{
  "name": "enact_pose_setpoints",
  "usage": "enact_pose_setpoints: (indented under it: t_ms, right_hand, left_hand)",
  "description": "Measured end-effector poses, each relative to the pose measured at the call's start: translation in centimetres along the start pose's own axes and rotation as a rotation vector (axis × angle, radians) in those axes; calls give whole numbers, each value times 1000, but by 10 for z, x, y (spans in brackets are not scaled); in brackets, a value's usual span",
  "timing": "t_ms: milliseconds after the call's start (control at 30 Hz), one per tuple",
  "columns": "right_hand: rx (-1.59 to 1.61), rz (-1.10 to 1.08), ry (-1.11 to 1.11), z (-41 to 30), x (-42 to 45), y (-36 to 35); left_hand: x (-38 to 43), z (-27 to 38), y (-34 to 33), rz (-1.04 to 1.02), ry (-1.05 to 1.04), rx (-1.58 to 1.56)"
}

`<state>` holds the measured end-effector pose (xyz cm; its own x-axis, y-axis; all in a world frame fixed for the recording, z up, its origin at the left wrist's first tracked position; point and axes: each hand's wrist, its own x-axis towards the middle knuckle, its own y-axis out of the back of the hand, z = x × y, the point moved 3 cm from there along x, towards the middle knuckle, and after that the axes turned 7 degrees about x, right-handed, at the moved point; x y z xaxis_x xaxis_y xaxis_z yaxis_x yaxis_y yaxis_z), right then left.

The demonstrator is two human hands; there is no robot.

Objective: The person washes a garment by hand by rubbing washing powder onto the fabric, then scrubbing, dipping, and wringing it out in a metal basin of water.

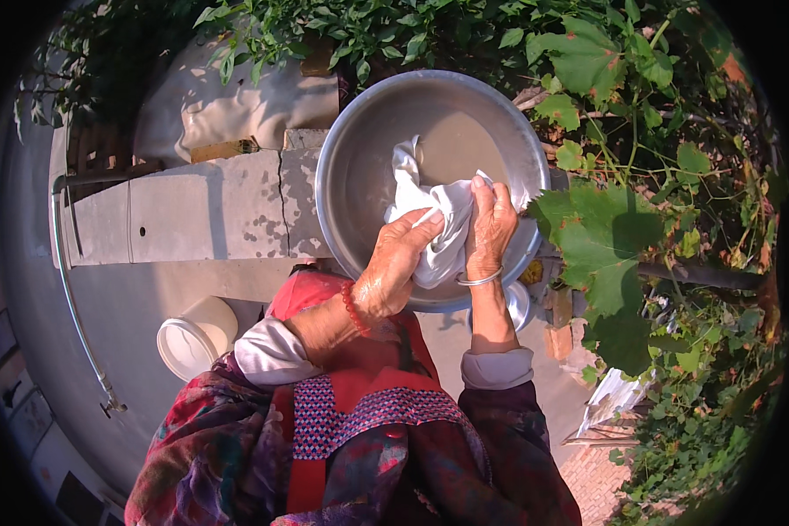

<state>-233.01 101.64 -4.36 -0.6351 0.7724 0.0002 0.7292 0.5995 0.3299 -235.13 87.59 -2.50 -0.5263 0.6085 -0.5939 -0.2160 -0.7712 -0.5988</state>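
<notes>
Both my hands grip a wet-looking white cloth (444,209) over a wide metal basin (355,138). My left hand (394,263), with a red bead bracelet at its wrist, clasps the bunched cloth from the left side. On the other side, my right hand (491,227), a silver bangle on its wrist, pinches the cloth between thumb and fingers. One end of the cloth trails toward the basin's middle, and a fold hangs between my hands. Murky water (463,144) lies in the bottom of the basin.
The basin rests at the end of a cracked concrete slab (250,204). Below it stand a white plastic bucket (197,335) and a smaller metal bowl (518,306). A water pipe with a tap (110,402) runs down at left. Grape leaves (595,230) reach the basin's right rim.
</notes>
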Motion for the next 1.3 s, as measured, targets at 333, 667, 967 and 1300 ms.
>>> enact_pose_setpoints:
  t_ms: [333,667,967,1300]
  right_hand:
    - [5,-68,-422,102,45,45]
    - [-846,-432,264,114,26,-82]
    - [-924,-718,67,172,13,-134]
    - [-610,-70,-211,172,45,-63]
  left_hand:
    - [38,-35,92,259,152,7]
    - [75,-25,129,276,82,-21]
    - [80,-29,141,252,165,10]
    - [108,-22,146,252,102,58]
